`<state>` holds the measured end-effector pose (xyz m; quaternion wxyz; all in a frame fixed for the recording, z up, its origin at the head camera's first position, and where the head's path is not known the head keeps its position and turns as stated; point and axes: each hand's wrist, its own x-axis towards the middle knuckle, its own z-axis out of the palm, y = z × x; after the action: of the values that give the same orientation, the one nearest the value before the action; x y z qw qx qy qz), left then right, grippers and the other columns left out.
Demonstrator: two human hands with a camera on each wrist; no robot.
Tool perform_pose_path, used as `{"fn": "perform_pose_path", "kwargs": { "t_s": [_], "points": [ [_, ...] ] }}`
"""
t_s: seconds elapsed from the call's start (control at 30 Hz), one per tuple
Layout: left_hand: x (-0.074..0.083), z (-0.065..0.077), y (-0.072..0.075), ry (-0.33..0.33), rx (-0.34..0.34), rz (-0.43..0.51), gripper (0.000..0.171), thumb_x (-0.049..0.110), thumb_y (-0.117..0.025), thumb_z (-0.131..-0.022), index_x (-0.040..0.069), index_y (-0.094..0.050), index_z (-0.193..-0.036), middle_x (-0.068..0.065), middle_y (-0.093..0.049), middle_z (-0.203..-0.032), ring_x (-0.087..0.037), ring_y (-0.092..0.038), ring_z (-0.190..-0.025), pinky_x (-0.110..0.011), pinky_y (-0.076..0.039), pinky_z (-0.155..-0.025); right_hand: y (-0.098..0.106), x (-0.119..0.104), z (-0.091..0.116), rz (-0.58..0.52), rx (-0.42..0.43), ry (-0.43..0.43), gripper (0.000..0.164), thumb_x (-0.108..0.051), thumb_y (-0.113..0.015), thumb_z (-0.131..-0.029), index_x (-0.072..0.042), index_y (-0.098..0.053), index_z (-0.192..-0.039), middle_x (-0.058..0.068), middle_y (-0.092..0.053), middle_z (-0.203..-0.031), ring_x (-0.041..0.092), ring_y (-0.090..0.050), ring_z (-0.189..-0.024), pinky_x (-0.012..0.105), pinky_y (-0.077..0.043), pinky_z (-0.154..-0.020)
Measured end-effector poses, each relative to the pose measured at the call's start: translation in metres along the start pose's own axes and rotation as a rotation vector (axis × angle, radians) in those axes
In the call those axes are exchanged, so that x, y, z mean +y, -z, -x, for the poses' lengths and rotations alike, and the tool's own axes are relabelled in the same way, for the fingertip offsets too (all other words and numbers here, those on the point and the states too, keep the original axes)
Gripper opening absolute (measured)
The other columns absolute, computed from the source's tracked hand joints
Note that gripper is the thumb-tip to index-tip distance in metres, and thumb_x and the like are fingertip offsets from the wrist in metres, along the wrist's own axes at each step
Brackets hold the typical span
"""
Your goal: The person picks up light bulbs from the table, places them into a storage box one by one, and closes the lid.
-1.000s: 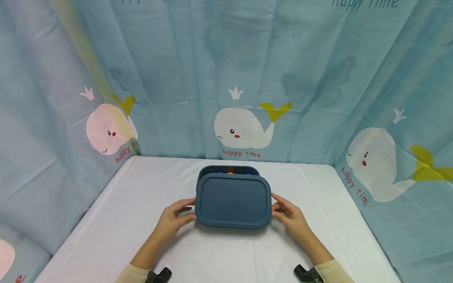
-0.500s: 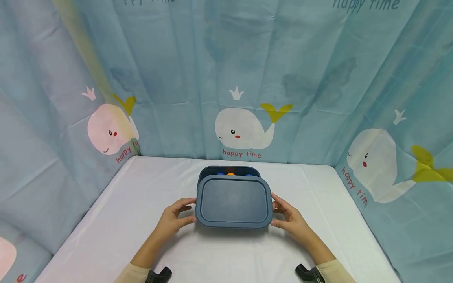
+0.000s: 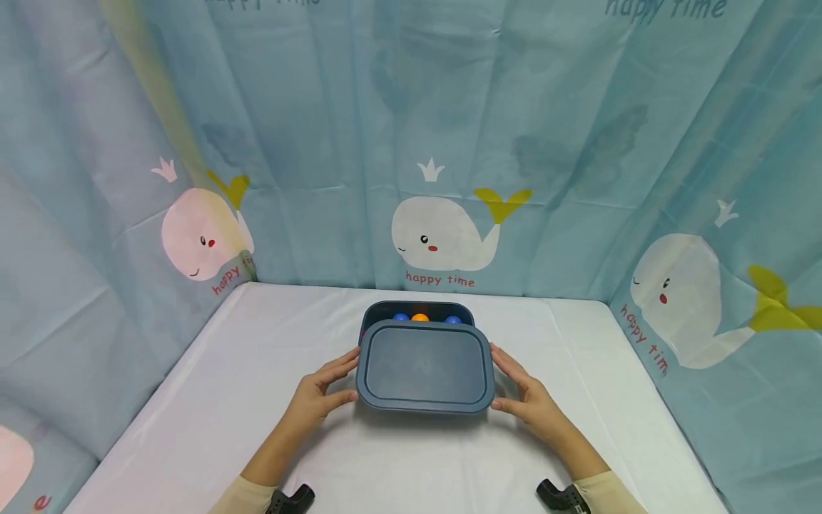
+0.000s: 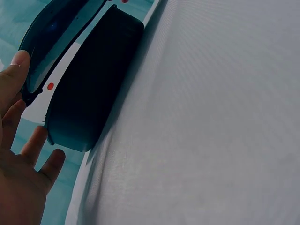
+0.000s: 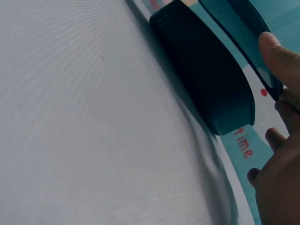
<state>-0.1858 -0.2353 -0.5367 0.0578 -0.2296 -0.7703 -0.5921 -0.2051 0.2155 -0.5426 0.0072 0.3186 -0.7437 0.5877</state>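
A dark blue rectangular lid (image 3: 425, 365) is held level between both hands, raised off the matching box (image 3: 379, 311). In the left wrist view, a gap separates the lid (image 4: 44, 35) from the box (image 4: 93, 84) below. My left hand (image 3: 319, 391) grips the lid's left end between thumb and fingers; my right hand (image 3: 531, 401) grips the right end the same way. Past the lid's far edge show a blue ball (image 3: 401, 317), an orange ball (image 3: 419, 317) and another blue ball (image 3: 453, 320) inside the box. The lid hides the rest of the contents.
The box stands on a white cloth-covered table (image 3: 257, 343), near its back edge. Blue curtains (image 3: 308, 214) printed with whales surround the table at the back and both sides. Each wrist wears a black device (image 3: 290, 500).
The lid has tilted and shifted slightly, so more of the balls shows behind it. The fingers of both hands have moved a little along its ends. The box stands where it was.
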Motion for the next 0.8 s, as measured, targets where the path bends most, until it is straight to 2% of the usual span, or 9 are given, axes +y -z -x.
{"fn": "perform_pose_path", "kwargs": {
  "t_s": [0.2,0.33,0.43,0.47,0.57,0.67,0.7,0.8],
  "points": [
    [0.003,-0.006,0.003,0.024,-0.011,-0.069,0.063,0.015,-0.082,-0.087,0.017,-0.059,-0.146,-0.002,-0.047,-0.158,-0.003,-0.039,-0.146,-0.009,-0.031,-0.112,0.005,-0.004,-0.005,0.037,-0.003,-0.026,0.086,0.001,-0.079,-0.087,-0.006,-0.034,-0.16,0.011,-0.024,-0.17,0.011,-0.015,-0.157,0.009,-0.017,-0.119],
    [0.004,-0.011,0.007,0.057,-0.018,-0.034,0.063,0.016,-0.081,-0.088,0.015,-0.058,-0.146,-0.003,-0.046,-0.159,0.0,-0.038,-0.145,-0.009,-0.033,-0.111,0.009,-0.003,-0.015,0.064,-0.008,-0.058,0.085,-0.005,-0.08,-0.088,-0.01,-0.036,-0.16,0.01,-0.026,-0.169,0.013,-0.016,-0.158,0.006,-0.017,-0.117],
    [0.003,-0.016,0.01,0.066,-0.031,-0.002,0.062,0.013,-0.079,-0.089,0.011,-0.057,-0.147,-0.007,-0.045,-0.159,0.001,-0.038,-0.145,-0.009,-0.036,-0.11,0.011,-0.002,-0.025,0.077,-0.006,-0.113,0.085,-0.011,-0.081,-0.088,-0.016,-0.037,-0.16,0.004,-0.027,-0.169,0.015,-0.016,-0.158,0.007,-0.017,-0.117],
    [0.002,-0.017,0.011,0.072,-0.036,0.002,0.061,0.012,-0.078,-0.09,0.011,-0.056,-0.147,-0.007,-0.044,-0.159,0.002,-0.037,-0.145,-0.01,-0.036,-0.11,0.011,-0.002,-0.028,0.081,-0.005,-0.135,0.086,-0.013,-0.082,-0.087,-0.019,-0.037,-0.16,0.002,-0.028,-0.169,0.017,-0.016,-0.158,0.011,-0.017,-0.119],
    [-0.001,-0.02,0.013,0.101,-0.044,0.005,0.062,0.015,-0.079,-0.09,0.012,-0.055,-0.148,-0.004,-0.044,-0.16,-0.001,-0.036,-0.147,-0.01,-0.036,-0.11,0.013,-0.001,-0.034,0.092,-0.016,-0.175,0.086,-0.018,-0.083,-0.087,-0.022,-0.038,-0.16,-0.001,-0.027,-0.169,0.024,-0.015,-0.159,0.036,-0.015,-0.128],
    [-0.004,-0.024,0.014,0.127,-0.046,-0.003,0.064,0.02,-0.079,-0.09,0.016,-0.055,-0.148,0.001,-0.044,-0.16,-0.008,-0.036,-0.149,-0.009,-0.035,-0.11,0.015,0.0,-0.039,0.093,-0.03,-0.178,0.087,-0.02,-0.083,-0.086,-0.021,-0.038,-0.16,0.001,-0.027,-0.169,0.031,-0.014,-0.159,0.063,-0.01,-0.125],
    [-0.005,-0.027,0.015,0.131,-0.048,-0.008,0.064,0.021,-0.079,-0.09,0.017,-0.055,-0.149,0.002,-0.044,-0.16,-0.011,-0.035,-0.15,-0.009,-0.035,-0.11,0.016,0.001,-0.041,0.093,-0.032,-0.177,0.087,-0.02,-0.084,-0.086,-0.021,-0.038,-0.16,0.001,-0.027,-0.169,0.033,-0.014,-0.158,0.067,-0.009,-0.124],
    [-0.007,-0.033,0.016,0.143,-0.051,-0.018,0.064,0.024,-0.079,-0.091,0.02,-0.055,-0.149,0.004,-0.044,-0.16,-0.016,-0.035,-0.15,-0.013,-0.036,-0.112,0.018,0.003,-0.047,0.083,-0.028,-0.185,0.088,-0.02,-0.084,-0.085,-0.02,-0.039,-0.16,0.002,-0.029,-0.169,0.033,-0.014,-0.158,0.069,-0.007,-0.123]
  ]
}}
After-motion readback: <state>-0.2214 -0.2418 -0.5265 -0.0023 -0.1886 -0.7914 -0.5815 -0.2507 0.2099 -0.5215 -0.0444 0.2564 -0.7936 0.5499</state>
